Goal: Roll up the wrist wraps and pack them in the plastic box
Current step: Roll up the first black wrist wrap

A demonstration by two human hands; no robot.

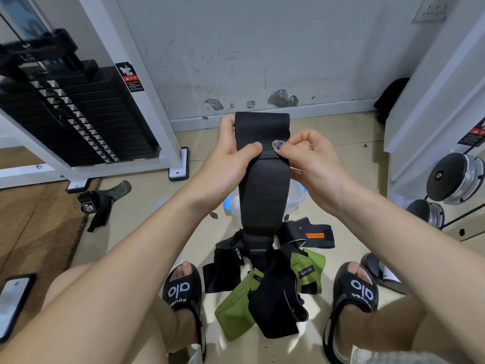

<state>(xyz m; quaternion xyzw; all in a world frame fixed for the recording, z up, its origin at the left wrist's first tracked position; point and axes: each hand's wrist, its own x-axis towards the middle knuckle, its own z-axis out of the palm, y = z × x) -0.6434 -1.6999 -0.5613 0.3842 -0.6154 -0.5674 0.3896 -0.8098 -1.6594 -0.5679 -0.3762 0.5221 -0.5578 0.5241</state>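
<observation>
I hold a long black wrist wrap [263, 185] upright in front of me, its lower end hanging down to the pile. My left hand [231, 156] grips its left edge, thumb pressed across the front. My right hand [307, 158] pinches its right edge at the same height. Below it, between my feet, lies a loose pile of black and green wraps [265, 282]. The clear plastic box [298, 195] sits on the floor behind the held wrap, mostly hidden by it and my hands.
A weight-stack machine [78, 119] with a white frame stands at the left, a black strap [97, 206] lying by its foot. Dumbbells [454, 177] on a rack are at the right. A phone [13, 300] lies on the brown mat at lower left.
</observation>
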